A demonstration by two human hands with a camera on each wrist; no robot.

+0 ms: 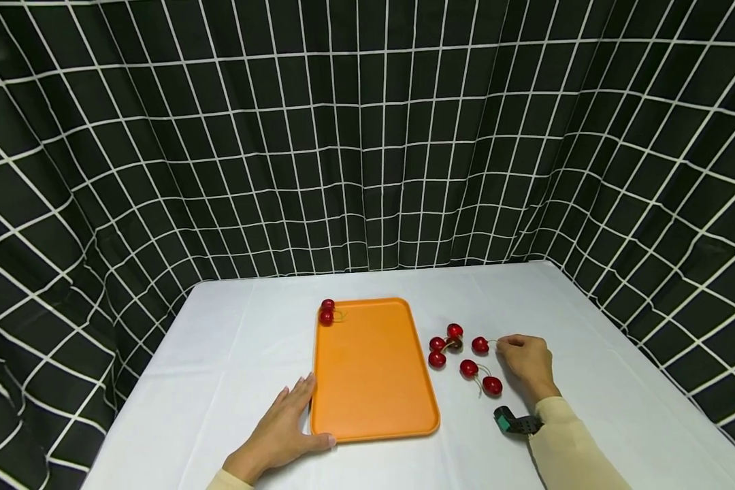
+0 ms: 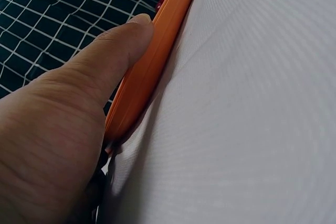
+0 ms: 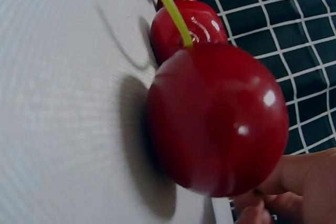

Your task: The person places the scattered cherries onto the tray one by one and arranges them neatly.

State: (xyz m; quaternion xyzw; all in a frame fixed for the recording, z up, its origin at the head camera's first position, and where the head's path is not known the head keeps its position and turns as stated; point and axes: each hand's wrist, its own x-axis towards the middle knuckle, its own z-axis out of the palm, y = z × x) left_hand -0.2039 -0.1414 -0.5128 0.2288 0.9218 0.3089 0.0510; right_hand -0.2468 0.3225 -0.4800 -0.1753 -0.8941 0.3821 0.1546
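Observation:
At the lower left corner of an orange tray [image 1: 373,381], my left hand [image 1: 284,425] lies with fingers stretched along the side and thumb on the near edge. In the left wrist view the thumb [image 2: 123,40] touches the tray's rim [image 2: 152,61]. My right hand [image 1: 527,361] pinches the stem of a red cherry [image 1: 480,346] between thumb and fingertips, right of the tray. Just in front of that hand lie two more cherries with stems, the nearer one [image 1: 493,386] large in the right wrist view. Two cherries [image 1: 327,318] sit at the tray's far left corner.
A cluster of several cherries [image 1: 437,359] lies between the tray and my right hand. The white tablecloth [image 1: 220,381] covers the table, and a black curtain with white grid lines [image 1: 367,136] stands behind and at both sides. A black wrist device [image 1: 517,422] is on my right wrist.

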